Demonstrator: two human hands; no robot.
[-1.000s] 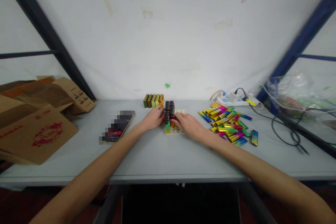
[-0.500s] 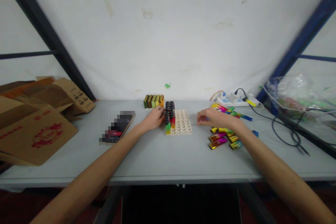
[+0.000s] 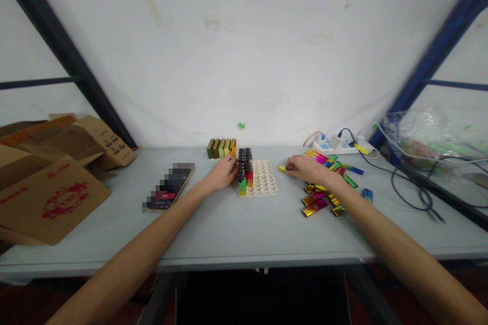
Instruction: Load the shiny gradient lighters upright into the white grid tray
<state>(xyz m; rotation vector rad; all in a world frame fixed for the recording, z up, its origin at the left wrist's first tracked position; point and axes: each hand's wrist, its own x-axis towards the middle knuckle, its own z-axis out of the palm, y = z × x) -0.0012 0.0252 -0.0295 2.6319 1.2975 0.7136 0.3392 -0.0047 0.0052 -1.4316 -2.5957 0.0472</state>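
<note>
the right hand [image 3: 301, 166] has just come to pinch a yellow piece [image 3: 282, 168] right of centre, apparently one fewer lying loose, while the left hand [image 3: 222, 173] stays beside upright lighters [image 3: 243, 185] mid-frame, grip unclear.

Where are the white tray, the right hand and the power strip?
White tray [image 3: 266, 178]: head view, bare holed part.
Right hand [image 3: 305, 167]: head view, middle of hand.
Power strip [image 3: 341, 151]: head view, white casing.
</note>
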